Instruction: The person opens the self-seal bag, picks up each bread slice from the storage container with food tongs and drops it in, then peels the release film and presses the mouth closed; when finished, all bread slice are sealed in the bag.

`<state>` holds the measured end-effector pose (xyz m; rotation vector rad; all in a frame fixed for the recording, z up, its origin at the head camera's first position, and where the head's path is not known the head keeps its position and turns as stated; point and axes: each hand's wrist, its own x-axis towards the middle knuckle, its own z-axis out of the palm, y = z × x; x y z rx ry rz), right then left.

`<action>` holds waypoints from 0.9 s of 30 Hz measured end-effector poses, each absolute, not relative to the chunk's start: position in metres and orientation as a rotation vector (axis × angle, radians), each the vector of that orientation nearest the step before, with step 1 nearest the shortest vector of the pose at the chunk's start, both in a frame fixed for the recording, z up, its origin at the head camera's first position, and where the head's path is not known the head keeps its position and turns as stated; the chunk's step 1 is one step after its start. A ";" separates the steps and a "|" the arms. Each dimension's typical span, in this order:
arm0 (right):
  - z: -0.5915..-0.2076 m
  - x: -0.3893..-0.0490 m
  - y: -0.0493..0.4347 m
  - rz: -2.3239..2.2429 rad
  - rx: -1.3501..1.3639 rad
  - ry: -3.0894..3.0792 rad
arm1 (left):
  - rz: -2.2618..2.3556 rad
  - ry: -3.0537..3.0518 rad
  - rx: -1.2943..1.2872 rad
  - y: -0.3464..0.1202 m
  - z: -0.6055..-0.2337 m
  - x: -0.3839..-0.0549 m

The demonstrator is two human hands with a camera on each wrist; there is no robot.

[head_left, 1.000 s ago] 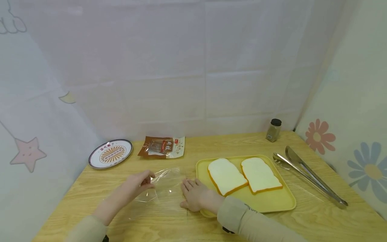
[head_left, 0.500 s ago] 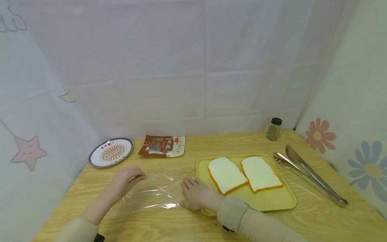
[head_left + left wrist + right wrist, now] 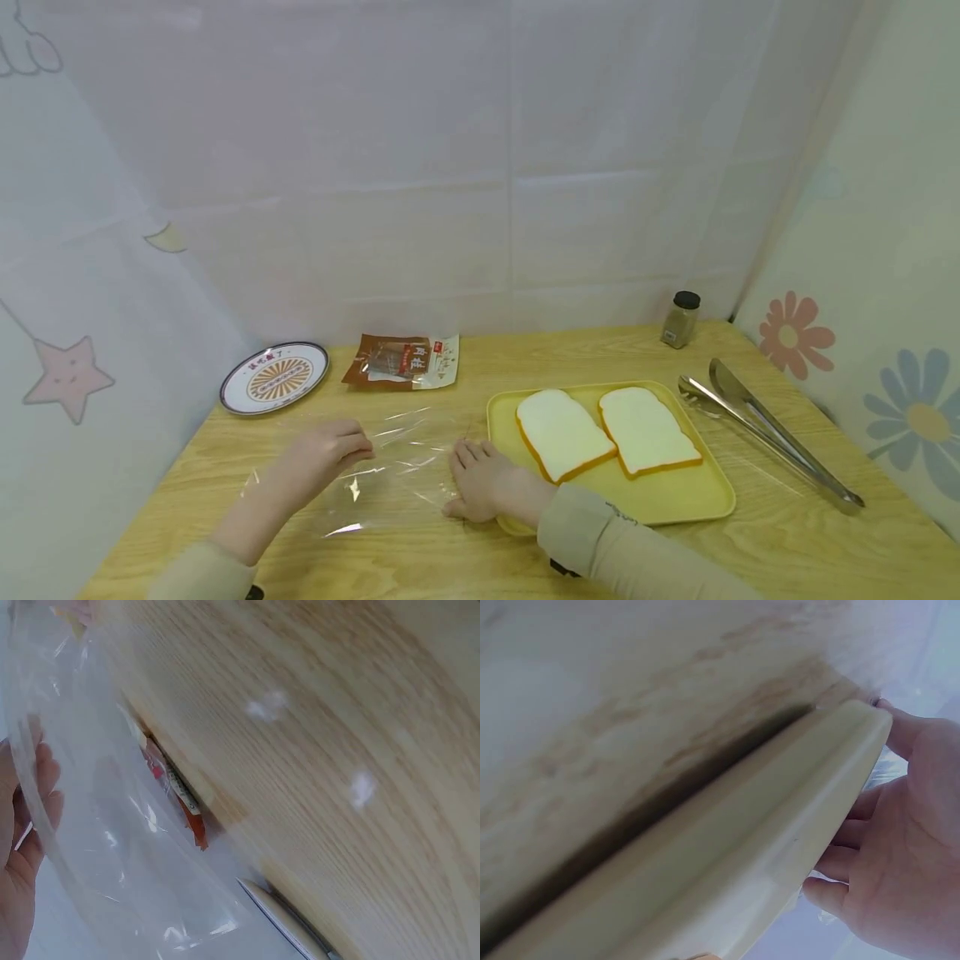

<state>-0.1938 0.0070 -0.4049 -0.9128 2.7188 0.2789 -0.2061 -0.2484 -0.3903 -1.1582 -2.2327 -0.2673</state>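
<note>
A thin sheet of clear plastic film [image 3: 397, 467] lies spread over the table left of the yellow tray, with glossy creases across it. My left hand [image 3: 322, 454] pinches its left part between thumb and fingers; the left wrist view shows the film [image 3: 112, 802] raised in a curved sheet beside my fingers. At the film's right side, my right hand [image 3: 483, 482] rests with fingers extended, overlapping the tray's left edge. In the right wrist view the tray rim [image 3: 765, 825] runs beside this palm. Two bread slices [image 3: 562, 437] with orange crusts lie on the tray [image 3: 652, 508].
A brown packet [image 3: 401, 363] lies behind the film, and a patterned plate [image 3: 276, 378] sits at the back left. Metal tongs [image 3: 768, 437] lie right of the tray. A black-capped jar [image 3: 680, 321] stands near the back right edge of the wooden table [image 3: 420, 571].
My left hand moves left while pinching the film, then slightly back right and down. The film shifts, and its shiny creases change. My right hand stays in place beside the tray.
</note>
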 end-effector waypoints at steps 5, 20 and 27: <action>-0.404 -0.194 0.007 0.266 -0.950 2.729 | -0.276 -2.323 -1.127 -0.246 -0.398 -0.207; -0.409 -0.209 0.012 0.087 -1.197 2.775 | -0.279 -2.367 -1.040 -0.248 -0.406 -0.208; -0.413 -0.211 0.009 0.077 -1.214 2.761 | -0.322 -2.478 -1.000 -0.246 -0.407 -0.205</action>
